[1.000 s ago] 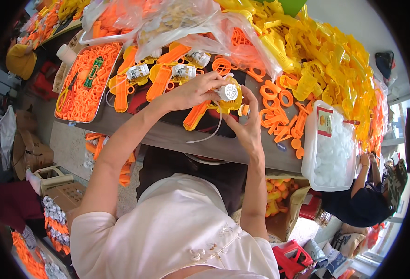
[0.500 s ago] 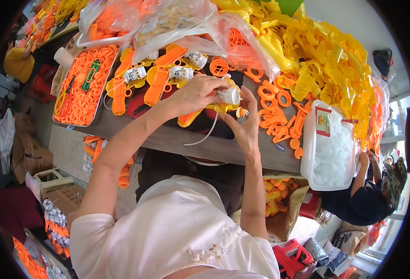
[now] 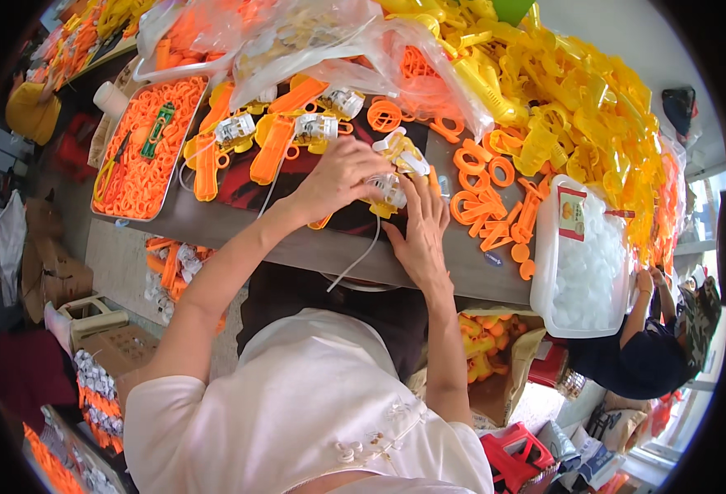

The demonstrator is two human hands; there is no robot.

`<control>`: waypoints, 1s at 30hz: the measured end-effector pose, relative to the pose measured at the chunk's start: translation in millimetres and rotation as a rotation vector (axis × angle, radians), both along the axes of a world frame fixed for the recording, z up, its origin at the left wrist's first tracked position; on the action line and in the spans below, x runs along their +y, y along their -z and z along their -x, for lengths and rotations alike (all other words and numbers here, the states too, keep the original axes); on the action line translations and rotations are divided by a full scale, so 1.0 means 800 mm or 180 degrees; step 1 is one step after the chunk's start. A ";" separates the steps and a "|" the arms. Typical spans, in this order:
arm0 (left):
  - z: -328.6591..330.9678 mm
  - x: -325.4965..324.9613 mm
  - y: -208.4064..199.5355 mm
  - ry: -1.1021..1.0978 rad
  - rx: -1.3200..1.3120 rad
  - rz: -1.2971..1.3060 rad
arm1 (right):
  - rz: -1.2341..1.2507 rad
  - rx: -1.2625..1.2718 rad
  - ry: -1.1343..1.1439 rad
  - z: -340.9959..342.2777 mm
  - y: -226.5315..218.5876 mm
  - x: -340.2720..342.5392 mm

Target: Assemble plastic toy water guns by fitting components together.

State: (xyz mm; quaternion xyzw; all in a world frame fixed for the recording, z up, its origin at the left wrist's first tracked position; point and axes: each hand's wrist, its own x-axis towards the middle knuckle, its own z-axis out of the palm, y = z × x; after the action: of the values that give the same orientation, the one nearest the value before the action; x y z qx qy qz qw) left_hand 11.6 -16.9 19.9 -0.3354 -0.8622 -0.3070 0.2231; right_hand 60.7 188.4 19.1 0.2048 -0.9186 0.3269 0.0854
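Note:
My left hand (image 3: 342, 177) is closed on a half-built yellow-and-orange toy gun (image 3: 386, 193), its fingers curled over the whitish round part. From the other side my right hand (image 3: 422, 235) grips the same toy, fingers laid along it and thumb beneath; the fingers hide much of it. A thin white tube (image 3: 357, 262) hangs from it past the table's front edge. Just beyond my fingers is a white-and-yellow piece (image 3: 402, 151); I cannot tell whether it is joined on. Several similar toy guns (image 3: 274, 148) lie left of my hands.
An orange-part tray (image 3: 139, 216) with a green tool (image 3: 159, 130) stands left. Loose orange rings (image 3: 501, 171) lie right, beside a white tub (image 3: 547, 284) of clear pieces. Yellow shells (image 3: 577, 115) and plastic bags (image 3: 314, 49) fill the back. Another person (image 3: 643, 350) works at far right.
Both hands have come slightly nearer me with the toy gun. My right fingers now lie across it, and the white-and-yellow piece shows beyond them. The small orange part under the right hand is out of sight.

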 end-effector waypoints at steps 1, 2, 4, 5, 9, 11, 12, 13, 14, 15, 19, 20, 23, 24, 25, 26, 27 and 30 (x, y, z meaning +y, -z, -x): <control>-0.003 -0.004 0.004 -0.0019 -0.0026 0.0019 | -0.0227 0.0381 0.0050 -0.003 -0.003 -0.001; -0.006 -0.010 0.009 -0.0295 -0.0121 -0.0257 | 0.0040 0.0369 -0.0088 -0.004 -0.008 -0.001; -0.004 -0.015 0.007 -0.0806 -0.0266 -0.0828 | -0.0152 0.0425 -0.0154 0.003 -0.009 -0.002; -0.007 -0.015 0.007 -0.0791 -0.0315 -0.0565 | -0.0354 0.0487 -0.0223 0.005 -0.009 -0.004; -0.022 0.008 -0.001 -0.0776 -0.0232 -0.0175 | -0.0344 0.0563 0.0015 0.004 0.009 -0.009; -0.031 0.009 -0.002 -0.0929 -0.0123 -0.0122 | -0.0240 0.0855 0.0058 0.004 0.015 -0.015; -0.037 0.012 -0.002 -0.0901 -0.0134 -0.0131 | -0.0295 0.0869 0.0061 0.004 0.013 -0.019; -0.044 0.015 -0.003 -0.1031 -0.0084 -0.0125 | -0.0310 0.0859 0.0087 0.004 0.012 -0.021; -0.051 0.020 -0.002 -0.1162 -0.0034 -0.0118 | -0.0293 0.0862 0.0092 0.004 0.012 -0.021; -0.059 0.025 0.001 -0.1137 -0.0047 -0.0150 | -0.0265 0.0871 0.0077 0.004 0.011 -0.024; -0.088 0.045 0.015 -0.1201 0.0101 0.0367 | 0.0017 0.0851 0.0326 0.007 0.019 -0.030; -0.090 0.044 0.013 -0.1129 0.0039 0.0374 | 0.0187 0.0804 0.0466 0.009 0.020 -0.036; -0.081 0.029 0.002 -0.0882 -0.0010 0.0330 | 0.0643 0.0811 0.0571 0.011 0.023 -0.045; -0.076 0.021 0.000 -0.0901 0.0023 0.0372 | 0.0799 0.0766 0.0500 0.011 0.026 -0.047; -0.071 0.018 -0.002 -0.0894 0.0083 0.0345 | 0.0786 0.0747 0.0446 0.010 0.029 -0.048; -0.065 0.017 -0.006 -0.0883 0.0141 0.0317 | 0.0820 0.0751 0.0428 0.009 0.029 -0.048; -0.058 0.016 -0.013 -0.0830 0.0215 0.0428 | 0.0857 0.0757 0.0396 0.008 0.027 -0.049; -0.047 0.013 -0.003 -0.0600 0.0303 0.0570 | 0.0648 0.0738 0.0476 0.004 0.030 -0.046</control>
State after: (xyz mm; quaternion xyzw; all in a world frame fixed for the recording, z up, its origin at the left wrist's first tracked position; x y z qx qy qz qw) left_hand 49.1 -6.3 22.3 -0.2856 -0.9024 -0.1902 0.2607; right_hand 57.2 151.8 -4.8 0.1625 -0.8775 0.3852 0.2351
